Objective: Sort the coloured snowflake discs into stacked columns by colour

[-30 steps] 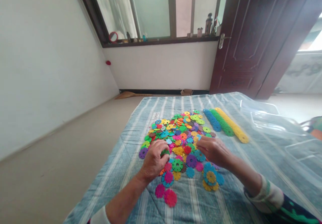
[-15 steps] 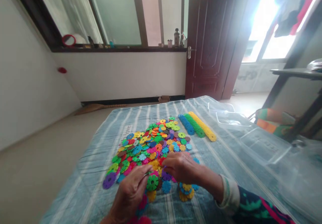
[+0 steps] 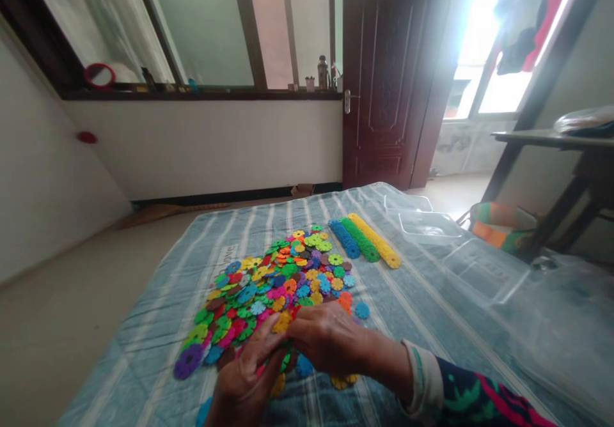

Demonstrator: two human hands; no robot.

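Observation:
A broad pile of colourful notched plastic discs (image 3: 256, 289) lies on the striped blue-grey cloth (image 3: 158, 344). Over its near edge my left hand (image 3: 252, 372) and my right hand (image 3: 326, 337) meet, fingertips close together. Both are closed, the fingers pinched. Part of a green disc shows below the fingers, but what either hand grips is hidden. Behind the pile, to the right, three rows of joined discs lie side by side: blue (image 3: 344, 239), green (image 3: 361, 239) and yellow (image 3: 374, 240). A purple disc (image 3: 188, 361) is at the pile's left end.
Clear plastic containers (image 3: 429, 227) and an open clear box (image 3: 487, 271) stand at the right, with a crumpled plastic bag (image 3: 570, 331) nearer me. Beyond the cloth's right edge are a dark table (image 3: 551, 138) and an orange-green item (image 3: 503, 222).
My right hand has moved left to meet my left hand. The green disc between them is now mostly covered. The whole view has shifted, so the room and pile appear farther left.

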